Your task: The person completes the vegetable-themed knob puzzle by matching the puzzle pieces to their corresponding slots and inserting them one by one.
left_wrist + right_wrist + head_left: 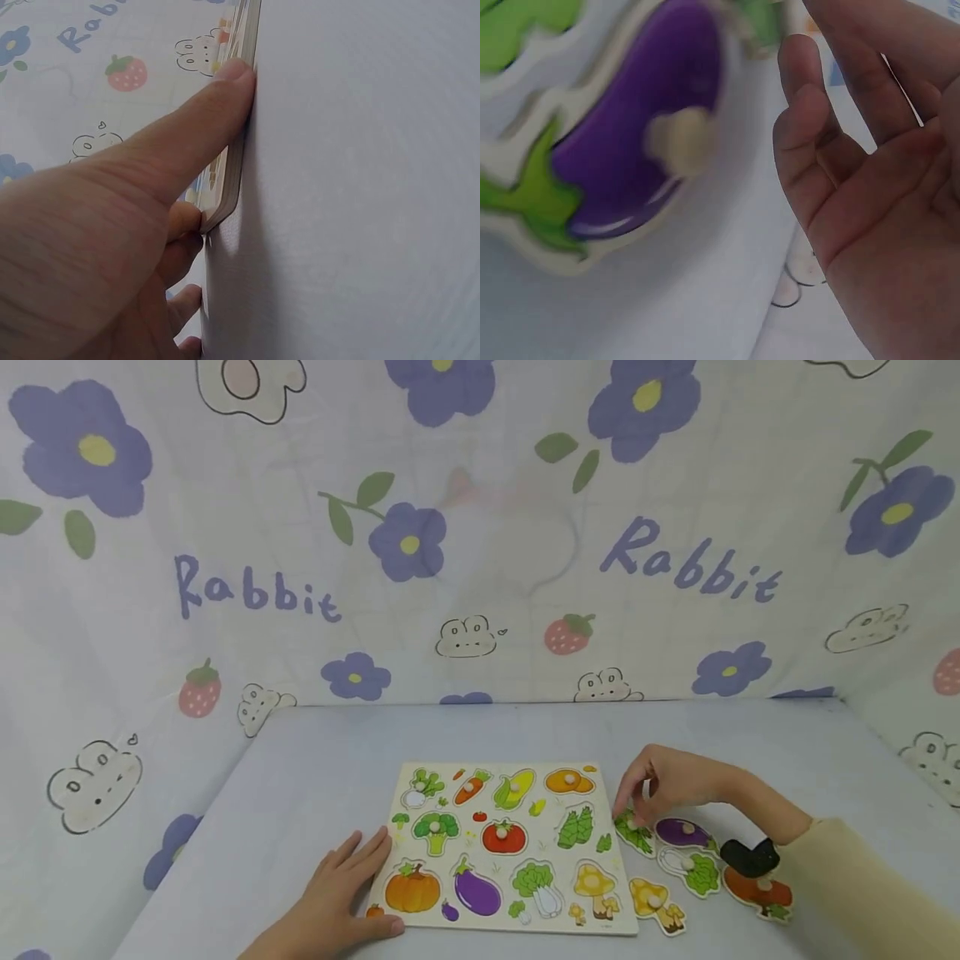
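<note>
A vegetable knob puzzle board lies flat on the table. My left hand rests at its front left corner, fingers spread along the left side. The thumb lies along the board's front edge. My right hand is beyond the right edge, fingertips down at a green asparagus piece. Whether they pinch its knob I cannot tell. Close by lie an eggplant piece with a pale knob, a cabbage piece, a mushroom piece and a pumpkin piece.
Light grey tabletop extends around the board. A white cloth with purple flowers, rabbits and strawberries hangs behind and at both sides. A black band hangs at the right wrist, above the pumpkin piece.
</note>
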A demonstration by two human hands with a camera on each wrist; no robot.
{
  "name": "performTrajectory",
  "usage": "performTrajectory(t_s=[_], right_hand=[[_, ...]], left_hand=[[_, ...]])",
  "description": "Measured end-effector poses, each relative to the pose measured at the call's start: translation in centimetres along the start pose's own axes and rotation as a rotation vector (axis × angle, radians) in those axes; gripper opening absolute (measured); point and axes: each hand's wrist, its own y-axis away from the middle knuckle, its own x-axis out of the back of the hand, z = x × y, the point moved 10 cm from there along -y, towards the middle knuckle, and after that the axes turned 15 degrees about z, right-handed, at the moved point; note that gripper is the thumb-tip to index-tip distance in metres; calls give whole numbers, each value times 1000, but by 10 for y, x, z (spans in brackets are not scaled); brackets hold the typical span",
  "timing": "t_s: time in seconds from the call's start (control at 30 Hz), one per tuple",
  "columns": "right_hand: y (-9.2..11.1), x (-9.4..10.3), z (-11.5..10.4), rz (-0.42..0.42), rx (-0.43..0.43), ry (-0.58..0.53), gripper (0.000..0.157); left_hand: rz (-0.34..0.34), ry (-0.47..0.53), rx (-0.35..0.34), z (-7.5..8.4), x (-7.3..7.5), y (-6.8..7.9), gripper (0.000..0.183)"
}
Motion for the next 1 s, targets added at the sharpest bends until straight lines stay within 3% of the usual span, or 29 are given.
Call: performTrajectory(t_s=[0.13, 0.37, 0.63, 0.83, 1.0], right_hand=[[3, -2, 12, -41, -14, 12, 22], [-1, -6, 8, -53, 7, -31, 22], [-4, -9, 6, -46, -5, 22, 21], [-4, 2, 8, 4, 7, 107, 20], [-3, 14, 9, 75, -30, 136, 19]], left_hand=[[-1, 2, -7, 1, 2, -2, 105], [5, 20, -18, 2, 5, -2, 106], [-4, 26, 3, 0, 2, -1, 105], [-14, 20, 1, 0, 0, -1, 105], [-13, 30, -6, 3, 0, -1, 104]])
